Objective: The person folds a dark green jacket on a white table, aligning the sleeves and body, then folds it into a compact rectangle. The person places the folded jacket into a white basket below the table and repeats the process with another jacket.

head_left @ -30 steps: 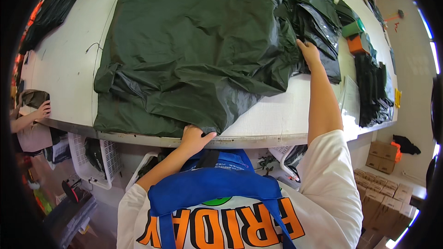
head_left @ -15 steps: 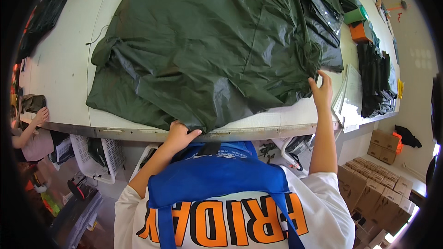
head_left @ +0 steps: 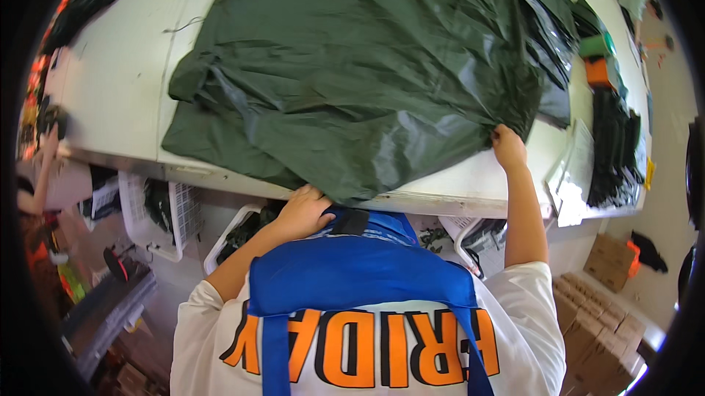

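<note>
A large sheet of dark green, slightly shiny waterproof cloth (head_left: 352, 80) lies wrinkled over the table and reaches its front edge. Low on its near hem, my left hand (head_left: 302, 211) is closed at the cloth's edge, thumb toward the right; its fingertips are partly hidden. My right hand (head_left: 509, 148) pinches the bunched right side of the cloth, its fingers closed on the gathered folds. Whether the cloth is a coat, a cape or a cover I cannot tell.
More folded dark green pieces (head_left: 615, 146) are stacked at the right, beside papers (head_left: 573, 176) and an orange box (head_left: 598, 71). White baskets (head_left: 180, 216) stand under the table edge (head_left: 220, 176). Another person's hand (head_left: 50, 143) is at the far left. Cardboard boxes (head_left: 598, 322) sit lower right.
My right hand has gone from fingers apart beside the cloth to pinching its right side. My left hand stays at the near hem. The view has shifted a little.
</note>
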### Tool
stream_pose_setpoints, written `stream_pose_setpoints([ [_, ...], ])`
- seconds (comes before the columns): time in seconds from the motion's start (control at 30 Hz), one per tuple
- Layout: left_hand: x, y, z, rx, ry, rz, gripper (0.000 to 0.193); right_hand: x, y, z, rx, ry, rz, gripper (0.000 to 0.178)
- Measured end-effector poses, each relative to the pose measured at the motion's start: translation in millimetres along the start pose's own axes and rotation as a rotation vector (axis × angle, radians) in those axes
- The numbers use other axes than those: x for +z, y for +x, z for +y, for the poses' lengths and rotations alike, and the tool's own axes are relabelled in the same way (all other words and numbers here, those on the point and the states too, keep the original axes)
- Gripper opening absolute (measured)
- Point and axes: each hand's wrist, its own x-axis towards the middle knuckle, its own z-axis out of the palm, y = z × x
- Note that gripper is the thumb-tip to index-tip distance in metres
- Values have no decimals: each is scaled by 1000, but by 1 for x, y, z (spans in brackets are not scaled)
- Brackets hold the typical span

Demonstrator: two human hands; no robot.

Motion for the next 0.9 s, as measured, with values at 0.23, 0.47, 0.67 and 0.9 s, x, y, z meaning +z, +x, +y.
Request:
stream_pose_setpoints([
  [0.23,-119,-19,-82,-260,-314,851,35,18,-72,-148,-292,623,376,36],
  [0.47,-180,-2,-185,-903,-667,1380,83,69,-125,-261,-766,308,10,47],
  [0.67,-193,-22,-148,-434,-1212,1028,18,38,-123,-287,-585,768,-15,24],
  [0.9,-185,-33,1,293,156,900,28,-79,-111,-367,-159,1899,-533,45],
])
